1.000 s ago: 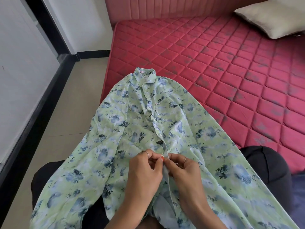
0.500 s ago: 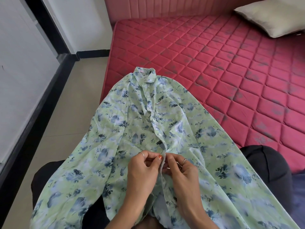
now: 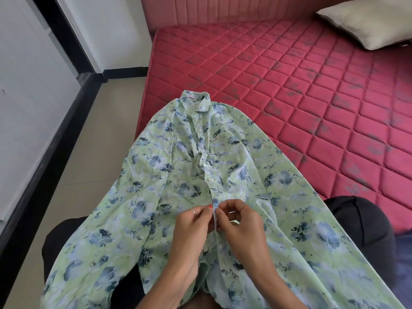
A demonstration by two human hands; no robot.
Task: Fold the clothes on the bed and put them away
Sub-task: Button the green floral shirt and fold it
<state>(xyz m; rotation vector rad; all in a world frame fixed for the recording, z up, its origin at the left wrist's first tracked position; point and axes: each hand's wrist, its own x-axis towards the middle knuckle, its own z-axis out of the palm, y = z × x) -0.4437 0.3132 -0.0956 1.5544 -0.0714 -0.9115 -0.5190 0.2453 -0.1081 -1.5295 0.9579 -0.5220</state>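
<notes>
Hands have crept down the placket: your left hand (image 3: 189, 230) and right hand (image 3: 239, 226) pinch the shirt (image 3: 156, 175) at lower centre, draped off the bed (image 3: 289, 85); buttoning precedes folding.

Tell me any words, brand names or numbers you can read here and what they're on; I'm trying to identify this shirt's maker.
Neck label inside the collar of the floral shirt: pink lettering, too small and blurred to read.
Small tab above the chest pocket: red marking, too small to read.
Nothing readable on the mattress, the pillow or the wall.
</notes>
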